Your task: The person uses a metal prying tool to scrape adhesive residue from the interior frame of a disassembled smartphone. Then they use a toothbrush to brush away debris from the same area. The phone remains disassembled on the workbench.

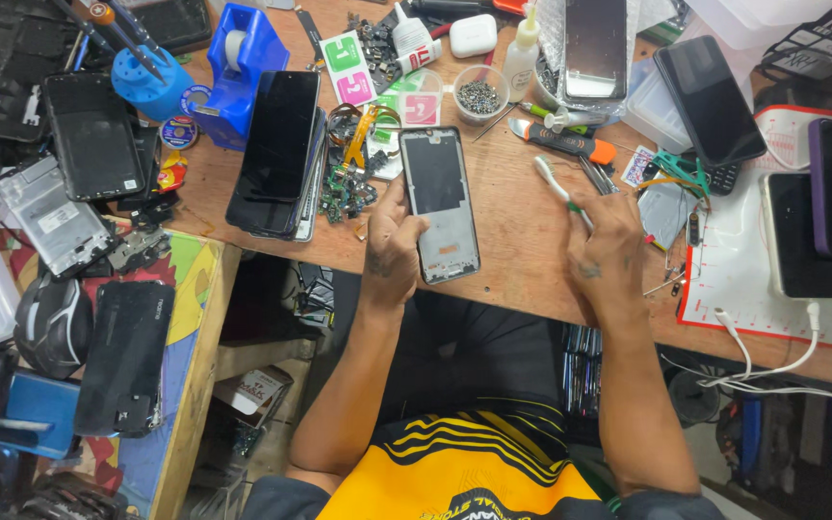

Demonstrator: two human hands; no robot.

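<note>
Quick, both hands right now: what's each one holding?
Left hand: closed on the phone frame, which lies on the wooden bench.
Right hand: closed on a white-and-green toothbrush.

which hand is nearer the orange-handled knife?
Right. The right hand sits just below the orange-handled knife, holding a white toothbrush. The left hand is farther off to the left, gripping the phone frame.

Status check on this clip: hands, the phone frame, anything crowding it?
Left hand gripping phone frame flat on wooden bench. Right hand holding white toothbrush, off the frame. Circuit-board scraps and stacked phones close left.
</note>
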